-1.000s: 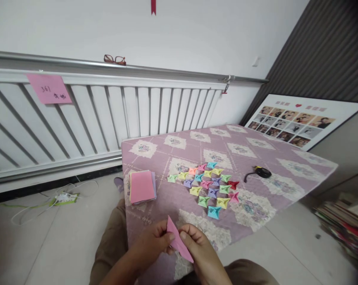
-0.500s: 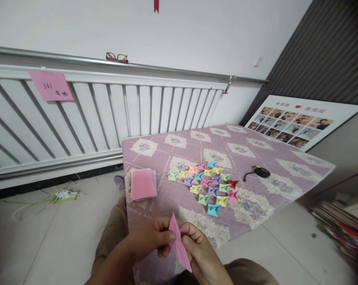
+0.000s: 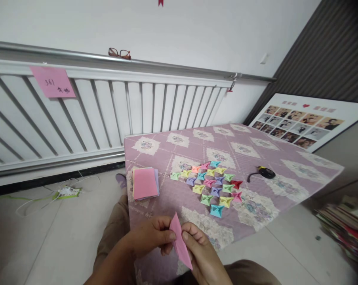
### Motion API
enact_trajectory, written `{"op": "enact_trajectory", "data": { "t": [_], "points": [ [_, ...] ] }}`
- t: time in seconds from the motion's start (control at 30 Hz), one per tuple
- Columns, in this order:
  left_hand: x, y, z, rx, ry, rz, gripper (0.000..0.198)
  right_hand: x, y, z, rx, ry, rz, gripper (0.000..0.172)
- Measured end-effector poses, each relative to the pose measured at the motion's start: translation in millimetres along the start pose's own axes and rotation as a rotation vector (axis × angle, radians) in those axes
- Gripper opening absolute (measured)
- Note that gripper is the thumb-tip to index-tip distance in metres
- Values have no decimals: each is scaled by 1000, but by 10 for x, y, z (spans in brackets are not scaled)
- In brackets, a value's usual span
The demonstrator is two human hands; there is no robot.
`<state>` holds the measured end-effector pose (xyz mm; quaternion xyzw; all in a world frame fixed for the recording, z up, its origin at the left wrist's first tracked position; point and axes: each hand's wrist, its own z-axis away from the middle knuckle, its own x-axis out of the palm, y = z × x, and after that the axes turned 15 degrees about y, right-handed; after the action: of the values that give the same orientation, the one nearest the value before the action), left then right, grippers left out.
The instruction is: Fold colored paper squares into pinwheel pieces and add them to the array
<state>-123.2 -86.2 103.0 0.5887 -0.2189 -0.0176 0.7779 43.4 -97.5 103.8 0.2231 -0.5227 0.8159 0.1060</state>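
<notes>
Between my two hands, over the near edge of the table, is a folded piece of pink paper [image 3: 180, 244] with pointed ends, held at a slant. My left hand [image 3: 157, 235] pinches its left side between thumb and fingers. On the opposite side my right hand [image 3: 200, 249] grips it, thumb on top, fingers curled behind and partly hidden. Beyond them, several small folded paper shapes [image 3: 216, 210] in blue, yellow, green, pink, purple, orange and red stand in slanting rows. To their left lies a stack of coloured paper sheets [image 3: 145, 183], a pink one on top.
A purple patterned cloth covers the table [image 3: 173, 206]. A black object with a short cord [image 3: 266, 172] lies at its right. Behind stands a white radiator [image 3: 158, 107], with glasses [image 3: 119, 53] on the pipe above. A photo board [image 3: 303, 118] leans at the back right; a power strip [image 3: 67, 192] is on the floor.
The view has shifted slightly, so the table and the things on it appear a little further right. Both hands keep their hold on the pink paper, which looks almost the same.
</notes>
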Motion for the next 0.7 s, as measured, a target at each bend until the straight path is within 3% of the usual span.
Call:
{"op": "enact_trajectory", "data": {
  "t": [0.23, 0.53, 0.7],
  "points": [
    [44, -39, -61, -43, 118, 27, 35, -132, 10, -89, -315, 265, 365, 34],
    [24, -184, -180, -53, 177, 119, 41, -168, -182, -55, -472, 38, 678, 18],
    [-5, -243, -225, -67, 170, 173, 43, -180, -306, -32, -620, -47, 912, 17]
  ]
}}
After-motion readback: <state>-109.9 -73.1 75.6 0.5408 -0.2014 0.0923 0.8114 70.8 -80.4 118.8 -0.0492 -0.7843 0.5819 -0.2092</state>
